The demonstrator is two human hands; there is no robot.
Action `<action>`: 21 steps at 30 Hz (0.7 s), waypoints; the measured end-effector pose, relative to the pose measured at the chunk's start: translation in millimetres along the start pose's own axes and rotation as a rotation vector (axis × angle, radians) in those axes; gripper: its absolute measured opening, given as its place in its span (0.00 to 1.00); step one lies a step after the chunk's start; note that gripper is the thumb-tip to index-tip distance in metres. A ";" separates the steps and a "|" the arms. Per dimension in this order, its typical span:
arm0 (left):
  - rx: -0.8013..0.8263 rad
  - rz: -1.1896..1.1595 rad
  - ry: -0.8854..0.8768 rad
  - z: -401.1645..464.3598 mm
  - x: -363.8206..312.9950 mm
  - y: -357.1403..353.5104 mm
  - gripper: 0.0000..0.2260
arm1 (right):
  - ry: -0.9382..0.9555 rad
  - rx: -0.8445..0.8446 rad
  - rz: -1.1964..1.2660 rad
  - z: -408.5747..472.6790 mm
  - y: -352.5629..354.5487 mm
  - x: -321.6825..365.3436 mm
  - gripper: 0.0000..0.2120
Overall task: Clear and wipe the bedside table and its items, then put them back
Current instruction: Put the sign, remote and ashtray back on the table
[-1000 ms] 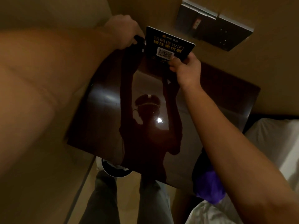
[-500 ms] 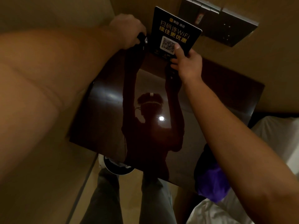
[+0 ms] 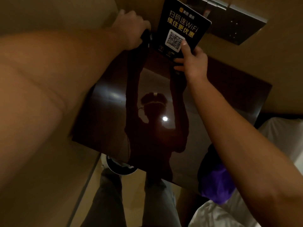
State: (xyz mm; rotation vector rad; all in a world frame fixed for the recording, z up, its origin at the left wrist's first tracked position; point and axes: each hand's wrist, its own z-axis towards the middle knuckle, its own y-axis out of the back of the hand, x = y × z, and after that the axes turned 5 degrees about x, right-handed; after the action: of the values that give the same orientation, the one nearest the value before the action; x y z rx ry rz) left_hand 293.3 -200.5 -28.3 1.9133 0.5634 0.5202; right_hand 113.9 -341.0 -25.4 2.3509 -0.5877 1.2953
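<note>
Upper centre-left of the frame: a small dark object, not identifiable, is being gripped by the left hand at the desk's far edge. Upper centre: the black WiFi sign is being pinched at its lower edge by the right hand, thumb on the QR code, and is being held above the desk. Centre: the glossy desk top is being shown bare. Lower right: a purple cloth is lying near the bed. Judged: clearing nearly done or returning begun; which cannot be told.

Right hand pinches a black WiFi sign above the glossy bedside table; left hand grips a dark object.
</note>
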 end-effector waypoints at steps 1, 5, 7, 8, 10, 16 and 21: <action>0.000 -0.007 0.000 -0.1 0.0 -0.7 0.23 | -0.004 -0.003 0.007 0.6 0.4 0.5 0.11; -0.036 -0.036 -0.015 -5.0 1.3 -0.8 0.26 | -0.013 -0.014 0.006 1.3 4.8 0.1 0.13; -0.056 -0.054 -0.021 -7.5 1.8 0.5 0.26 | -0.016 -0.039 -0.004 -0.1 6.8 -2.1 0.17; -0.067 -0.063 -0.027 -10.5 1.4 2.2 0.25 | -0.013 -0.058 -0.014 -2.9 9.0 -3.5 0.19; -0.097 -0.075 -0.039 -14.7 1.9 2.2 0.24 | 0.000 -0.104 -0.064 -6.2 12.3 -7.2 0.22; -0.201 -0.160 0.011 -36.1 -5.7 4.8 0.26 | 0.055 -0.142 -0.134 -24.7 26.2 -11.0 0.24; -0.302 -0.284 0.078 -72.3 -40.8 2.6 0.27 | 0.131 -0.150 -0.135 -52.3 48.3 -6.7 0.24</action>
State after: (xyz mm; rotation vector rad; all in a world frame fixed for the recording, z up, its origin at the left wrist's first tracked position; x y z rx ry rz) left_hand 218.9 -173.9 -2.8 1.5036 0.7486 0.4670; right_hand 48.7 -352.9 1.3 2.1276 -0.4605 1.2859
